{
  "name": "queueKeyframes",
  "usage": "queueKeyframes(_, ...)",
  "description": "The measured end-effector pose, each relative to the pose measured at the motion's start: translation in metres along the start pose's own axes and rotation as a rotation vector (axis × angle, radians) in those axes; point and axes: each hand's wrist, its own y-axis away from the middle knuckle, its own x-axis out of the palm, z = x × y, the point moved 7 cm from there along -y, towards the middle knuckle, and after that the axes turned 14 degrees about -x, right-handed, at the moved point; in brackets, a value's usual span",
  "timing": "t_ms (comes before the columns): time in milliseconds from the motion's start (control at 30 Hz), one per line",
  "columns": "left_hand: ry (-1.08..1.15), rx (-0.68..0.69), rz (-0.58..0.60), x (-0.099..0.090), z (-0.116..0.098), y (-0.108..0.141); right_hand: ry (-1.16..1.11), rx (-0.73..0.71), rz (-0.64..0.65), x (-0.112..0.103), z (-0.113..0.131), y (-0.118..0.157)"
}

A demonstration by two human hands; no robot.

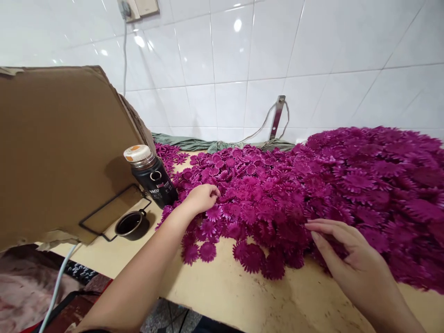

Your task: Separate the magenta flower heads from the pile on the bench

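Observation:
A broad heap of magenta artificial flower heads (263,189) spreads over the table, rising higher toward the right. My left hand (203,198) is at the heap's left part, its fingers curled together against the flowers; whatever they may hold is hidden. At the front edge of the heap, my right hand (357,259) has its fingers stretched out, with a small gap between thumb and forefinger and nothing visible between them. A few loose flower heads (207,252) lie on the tabletop below my left hand.
A black vacuum flask (154,180) with a white lid stands left of the heap. Near it are a dark cup (132,225), a black wire frame (107,208) and a large cardboard sheet (58,152). Green cloth (187,141) lies along the tiled wall (229,60), beside a metal bracket (277,118).

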Motion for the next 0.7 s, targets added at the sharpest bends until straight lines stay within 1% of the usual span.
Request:
queueKeyframes(67, -0.003, 0.019, -0.029, -0.004, -0.002, -0.002, -0.005, -0.013, 0.01, -0.001, -0.004, 0.004)
queueKeyframes(133, 0.004, 0.044, -0.064, -0.004, -0.011, -0.005, -0.009, -0.025, 0.01, -0.002, -0.004, 0.006)
queueKeyframes(267, 0.03, 0.103, -0.051, 0.011, -0.037, -0.012, -0.019, -0.04, -0.005, -0.006, 0.003, 0.003)
queueKeyframes(333, 0.059, 0.112, -0.055, 0.016, -0.043, -0.015, -0.021, -0.041, -0.006, -0.009, 0.006, 0.004)
queueKeyframes(433, 0.138, 0.085, -0.105, 0.008, -0.035, -0.019, -0.04, -0.01, 0.01, -0.014, 0.002, 0.009)
queueKeyframes(533, 0.246, 0.003, -0.158, -0.009, -0.018, -0.025, -0.105, 0.05, 0.024, -0.014, -0.004, 0.012)
queueKeyframes(600, 0.332, -0.043, -0.17, -0.019, -0.011, -0.025, -0.173, 0.116, 0.031, -0.009, -0.005, 0.01)
queueKeyframes(633, 0.377, -0.049, -0.162, -0.023, -0.011, -0.022, -0.212, 0.158, 0.035, -0.005, -0.004, 0.008)
queueKeyframes(700, 0.45, -0.031, -0.119, -0.024, -0.019, -0.01, -0.308, 0.247, 0.038, 0.005, 0.002, 0.0)
